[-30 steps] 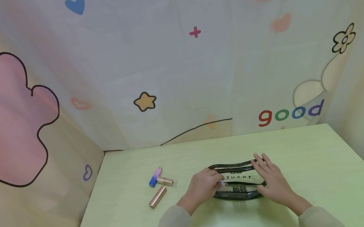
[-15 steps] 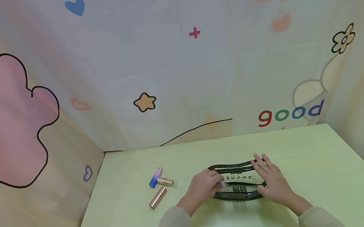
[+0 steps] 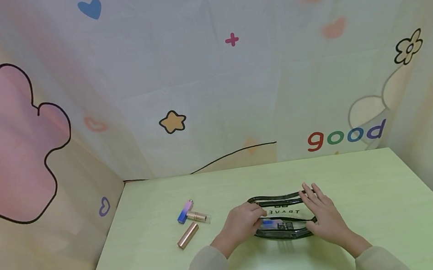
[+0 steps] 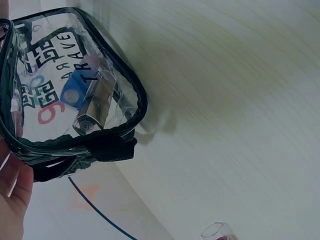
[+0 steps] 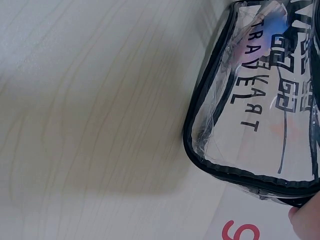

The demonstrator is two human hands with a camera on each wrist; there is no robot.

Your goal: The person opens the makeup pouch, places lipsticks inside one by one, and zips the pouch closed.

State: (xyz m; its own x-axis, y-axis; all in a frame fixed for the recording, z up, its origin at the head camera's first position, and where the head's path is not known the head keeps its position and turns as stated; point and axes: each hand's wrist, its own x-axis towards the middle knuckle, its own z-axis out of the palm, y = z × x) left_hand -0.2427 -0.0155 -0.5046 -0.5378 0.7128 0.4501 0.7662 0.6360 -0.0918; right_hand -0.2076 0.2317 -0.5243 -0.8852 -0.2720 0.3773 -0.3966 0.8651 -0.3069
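While the right hand [image 3: 325,216] and left hand [image 3: 243,221] stay at either end of a see-through pouch [image 3: 286,234] with black trim, a blue-and-lilac tube [image 3: 271,223] has come into view inside it. Half a second ago only a small pale bit of it showed at the left fingertips; now it lies inside the pouch, apart from them. The left hand's fingers are curled at the pouch's left end, holding its rim, with no tube in them. The right hand's fingers are straight and slightly spread, touching the right end, the thumb at the near rim.

The left wrist view shows that tube beside a metallic gold tube [image 4: 97,102], both at the pouch's left end. Lettering on the clear plastic includes the word "TRAVEL".

The pouch rests right of centre on a pale green tabletop [image 3: 374,196], well short of the far edge, where a printed backdrop [image 3: 207,71] rises. To the right, the wood-grain surface stretches a good way to its slanting edge; more lies between the pouch and the bottom of the head view. On the left, between hand and edge, three tubes have kept their places: a blue-and-pink tube [image 3: 183,213] touching a gold clear-ended tube [image 3: 198,216], and a rose-gold tube [image 3: 188,236] just nearer.
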